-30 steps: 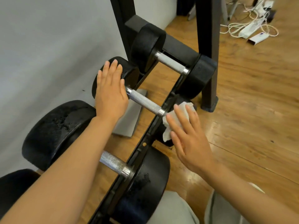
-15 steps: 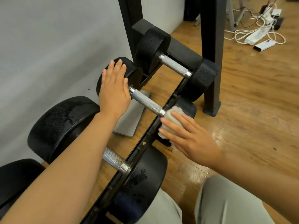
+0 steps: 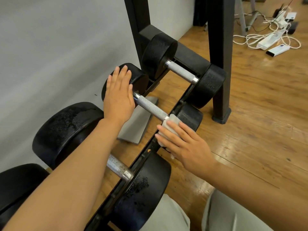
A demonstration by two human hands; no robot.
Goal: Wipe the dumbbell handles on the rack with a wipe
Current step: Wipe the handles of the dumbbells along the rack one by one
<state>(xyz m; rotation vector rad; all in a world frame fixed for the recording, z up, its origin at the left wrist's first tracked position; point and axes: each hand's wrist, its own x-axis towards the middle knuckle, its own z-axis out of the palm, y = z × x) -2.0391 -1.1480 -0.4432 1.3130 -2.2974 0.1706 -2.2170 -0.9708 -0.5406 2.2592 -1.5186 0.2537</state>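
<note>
Three black dumbbells lie across the black rack [image 3: 168, 117]. The middle dumbbell's knurled silver handle [image 3: 151, 107] runs between its two heads. My left hand [image 3: 118, 95] rests flat with straight fingers on that dumbbell's left head [image 3: 138, 77]. My right hand [image 3: 185, 144] presses a white wipe [image 3: 171, 121] with straight fingers against the right end of the handle and the right head [image 3: 191, 117]. The far dumbbell's handle [image 3: 180, 72] and the near dumbbell's handle [image 3: 116, 165] are bare.
A grey wall stands at the left. Two black rack uprights [image 3: 220, 55] rise behind the dumbbells. A grey metal plate [image 3: 135, 127] lies on the wooden floor under the rack. White cables and a power strip [image 3: 270, 39] lie at the far right. My knees show at the bottom.
My right hand with the wipe has slid slightly left and up, from the right head's side onto the handle's right end. My left hand has stayed on the left head.
</note>
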